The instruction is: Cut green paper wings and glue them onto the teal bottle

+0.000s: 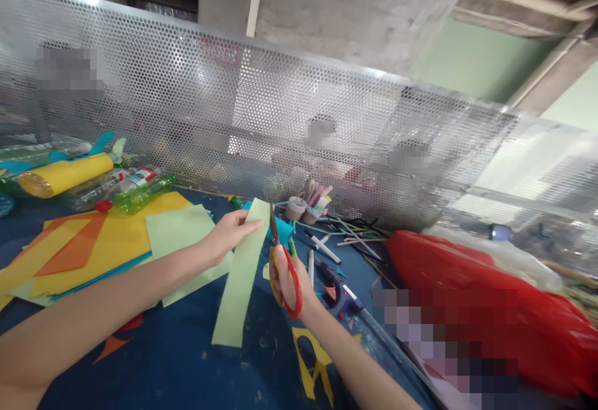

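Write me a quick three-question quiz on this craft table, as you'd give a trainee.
1. Which hand holds the scissors?
2. True or false: the left hand holds a green bottle.
3. Which is closest to the right hand: A) glue gun, B) yellow-wrapped bottle, C) red bag?

Key: 1. The right. 2. False; it holds a pale green strip. 3. A.
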A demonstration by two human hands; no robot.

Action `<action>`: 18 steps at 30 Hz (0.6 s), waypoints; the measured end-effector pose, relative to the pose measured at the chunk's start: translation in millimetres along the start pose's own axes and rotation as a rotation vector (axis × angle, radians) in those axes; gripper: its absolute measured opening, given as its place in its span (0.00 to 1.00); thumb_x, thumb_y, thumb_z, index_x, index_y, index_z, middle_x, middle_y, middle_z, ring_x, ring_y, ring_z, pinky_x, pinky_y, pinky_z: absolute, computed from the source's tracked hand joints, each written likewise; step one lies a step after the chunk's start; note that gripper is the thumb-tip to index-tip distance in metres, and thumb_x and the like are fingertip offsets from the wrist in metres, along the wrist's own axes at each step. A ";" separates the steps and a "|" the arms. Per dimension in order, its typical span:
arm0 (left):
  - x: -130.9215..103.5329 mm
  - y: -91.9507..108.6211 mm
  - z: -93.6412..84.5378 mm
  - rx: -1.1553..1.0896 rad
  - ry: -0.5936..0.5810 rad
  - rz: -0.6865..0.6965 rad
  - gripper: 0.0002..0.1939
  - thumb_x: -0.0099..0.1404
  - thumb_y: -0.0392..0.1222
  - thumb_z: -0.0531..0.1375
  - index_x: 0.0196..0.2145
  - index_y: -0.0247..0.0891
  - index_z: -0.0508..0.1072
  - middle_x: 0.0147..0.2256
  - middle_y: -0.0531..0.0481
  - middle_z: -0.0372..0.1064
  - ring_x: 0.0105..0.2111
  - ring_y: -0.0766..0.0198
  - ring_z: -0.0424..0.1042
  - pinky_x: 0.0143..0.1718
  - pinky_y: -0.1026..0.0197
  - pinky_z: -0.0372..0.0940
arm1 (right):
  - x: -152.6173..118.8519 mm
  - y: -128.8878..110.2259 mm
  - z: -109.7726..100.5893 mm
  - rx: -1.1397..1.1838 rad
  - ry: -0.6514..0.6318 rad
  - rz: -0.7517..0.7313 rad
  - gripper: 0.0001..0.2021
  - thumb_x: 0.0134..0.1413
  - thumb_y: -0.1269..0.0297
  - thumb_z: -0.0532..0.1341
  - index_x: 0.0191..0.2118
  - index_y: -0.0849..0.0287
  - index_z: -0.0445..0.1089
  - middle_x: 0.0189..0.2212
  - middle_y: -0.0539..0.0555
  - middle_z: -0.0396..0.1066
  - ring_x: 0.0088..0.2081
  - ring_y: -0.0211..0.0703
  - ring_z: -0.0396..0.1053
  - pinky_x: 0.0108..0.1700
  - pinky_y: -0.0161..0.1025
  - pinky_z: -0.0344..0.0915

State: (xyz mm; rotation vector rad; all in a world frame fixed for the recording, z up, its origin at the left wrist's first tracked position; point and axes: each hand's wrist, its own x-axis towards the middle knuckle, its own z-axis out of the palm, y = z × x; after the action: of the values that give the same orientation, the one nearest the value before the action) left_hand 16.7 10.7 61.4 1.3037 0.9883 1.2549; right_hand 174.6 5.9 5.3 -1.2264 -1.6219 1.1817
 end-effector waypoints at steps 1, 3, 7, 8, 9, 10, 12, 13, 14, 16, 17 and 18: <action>0.4 0.7 -1.2 0.033 0.015 0.002 0.13 0.56 0.47 0.60 0.35 0.36 0.72 0.31 0.49 0.72 0.29 0.62 0.70 0.29 0.62 0.63 | -0.5 -2.4 -1.0 -0.008 0.006 0.005 0.26 0.51 0.36 0.44 0.20 0.56 0.53 0.10 0.43 0.50 0.08 0.32 0.50 0.08 0.31 0.51; 1.7 1.3 -4.0 0.089 0.039 0.019 0.13 0.56 0.48 0.60 0.35 0.37 0.73 0.31 0.49 0.72 0.30 0.60 0.71 0.29 0.62 0.63 | -1.3 -7.0 -3.1 -0.026 0.010 0.007 0.27 0.51 0.36 0.45 0.19 0.56 0.52 0.10 0.43 0.49 0.08 0.31 0.50 0.08 0.31 0.50; 7.7 0.0 -11.8 0.132 0.046 0.066 0.13 0.56 0.48 0.59 0.35 0.37 0.72 0.32 0.49 0.72 0.33 0.59 0.71 0.31 0.61 0.63 | -1.5 -11.4 -5.6 -0.049 -0.002 0.020 0.28 0.51 0.36 0.44 0.18 0.57 0.51 0.09 0.44 0.49 0.08 0.32 0.51 0.08 0.31 0.50; 9.9 -0.8 -14.4 0.146 0.053 0.069 0.13 0.56 0.48 0.59 0.36 0.37 0.71 0.32 0.48 0.72 0.33 0.59 0.71 0.32 0.61 0.63 | -1.4 -11.6 -5.7 -0.049 0.000 0.030 0.28 0.51 0.36 0.44 0.18 0.57 0.51 0.09 0.44 0.49 0.08 0.32 0.51 0.09 0.31 0.50; 12.1 -1.7 -17.2 0.177 0.062 0.073 0.15 0.56 0.49 0.59 0.38 0.38 0.70 0.33 0.48 0.72 0.32 0.59 0.70 0.33 0.60 0.63 | -1.3 -11.5 -5.5 -0.045 0.002 0.038 0.28 0.51 0.35 0.44 0.18 0.57 0.51 0.09 0.44 0.49 0.08 0.32 0.51 0.09 0.31 0.50; 14.1 -2.5 -19.8 0.233 0.079 0.087 0.16 0.56 0.49 0.59 0.40 0.38 0.69 0.33 0.48 0.72 0.31 0.59 0.70 0.33 0.59 0.63 | -1.1 -11.4 -5.1 -0.039 0.004 0.045 0.28 0.51 0.35 0.44 0.18 0.57 0.51 0.09 0.44 0.49 0.08 0.32 0.50 0.09 0.31 0.51; 16.3 -3.3 -23.4 0.418 0.164 0.196 0.19 0.55 0.48 0.60 0.43 0.39 0.67 0.32 0.48 0.70 0.32 0.59 0.69 0.36 0.57 0.62 | -0.8 -10.9 -3.9 -0.026 0.012 0.059 0.28 0.50 0.35 0.45 0.18 0.57 0.51 0.09 0.43 0.49 0.08 0.31 0.50 0.09 0.31 0.50; 15.9 -3.1 -23.6 0.528 0.229 0.295 0.20 0.54 0.47 0.61 0.44 0.39 0.66 0.34 0.47 0.69 0.34 0.58 0.68 0.39 0.56 0.61 | -0.7 -10.5 -3.3 -0.024 0.014 0.063 0.28 0.50 0.35 0.45 0.18 0.56 0.50 0.09 0.44 0.49 0.08 0.31 0.50 0.09 0.31 0.50; 14.3 -2.3 -22.5 0.632 0.297 0.407 0.20 0.53 0.46 0.61 0.44 0.40 0.66 0.36 0.47 0.68 0.38 0.57 0.66 0.42 0.55 0.59 | -0.4 -10.1 -2.9 -0.028 0.017 0.065 0.28 0.50 0.35 0.45 0.18 0.56 0.50 0.09 0.44 0.49 0.09 0.31 0.50 0.09 0.31 0.50; 7.5 0.4 -16.1 0.772 0.380 0.579 0.13 0.54 0.45 0.60 0.38 0.40 0.69 0.37 0.46 0.67 0.41 0.56 0.64 0.46 0.54 0.56 | 0.2 -8.6 -2.7 -0.047 0.024 0.061 0.28 0.50 0.35 0.45 0.18 0.56 0.51 0.08 0.44 0.49 0.09 0.32 0.50 0.09 0.31 0.50; 2.7 1.7 -11.3 0.796 0.355 0.598 0.09 0.56 0.46 0.58 0.34 0.40 0.70 0.34 0.47 0.67 0.39 0.57 0.64 0.45 0.55 0.56 | 0.6 -7.5 -2.9 -0.057 0.026 0.054 0.28 0.50 0.35 0.45 0.18 0.56 0.52 0.08 0.44 0.50 0.09 0.33 0.50 0.10 0.32 0.51; -2.3 2.5 -6.0 0.790 0.272 0.562 0.10 0.59 0.48 0.56 0.28 0.39 0.70 0.29 0.48 0.67 0.34 0.58 0.65 0.41 0.57 0.58 | 1.0 -6.2 -3.4 -0.068 0.026 0.046 0.27 0.50 0.36 0.45 0.18 0.56 0.52 0.08 0.44 0.50 0.09 0.33 0.51 0.10 0.32 0.51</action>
State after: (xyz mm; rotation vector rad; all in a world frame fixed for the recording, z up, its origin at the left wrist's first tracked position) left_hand 10.3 8.8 63.0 2.1680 1.4578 1.5545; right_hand 175.9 6.9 12.3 -1.3227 -1.6341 1.1428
